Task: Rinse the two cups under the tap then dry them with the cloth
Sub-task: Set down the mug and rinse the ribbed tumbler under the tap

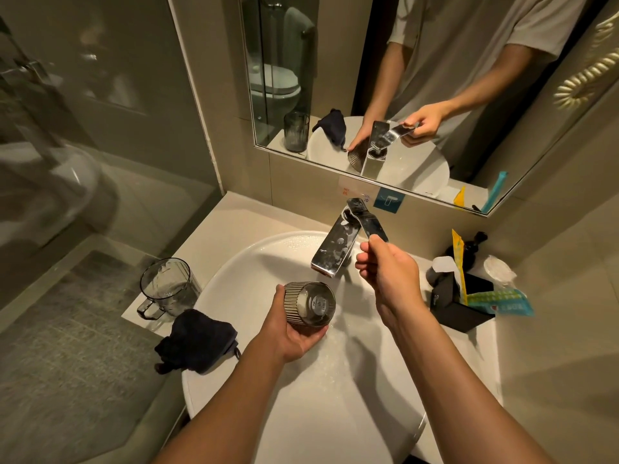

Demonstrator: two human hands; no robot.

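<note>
My left hand [294, 333] grips a ribbed grey glass cup [310, 304], tilted with its mouth facing me, just below and left of the chrome tap's spout [330, 254] over the white basin [234, 272]. My right hand [385, 272] pinches the end of the tap's lever handle [366, 221], which is lifted. Water wets the basin under the spout. A second cup, a clear grey mug with a handle [165, 289], stands upright on the counter to the left. A dark navy cloth [196, 341] lies crumpled by the basin's left rim.
A black box [459, 309] with packets and toiletries sits on the counter to the right of the basin. A mirror [402, 95] runs behind the tap. A glass shower screen stands to the left, and the counter's edge drops to a grey floor.
</note>
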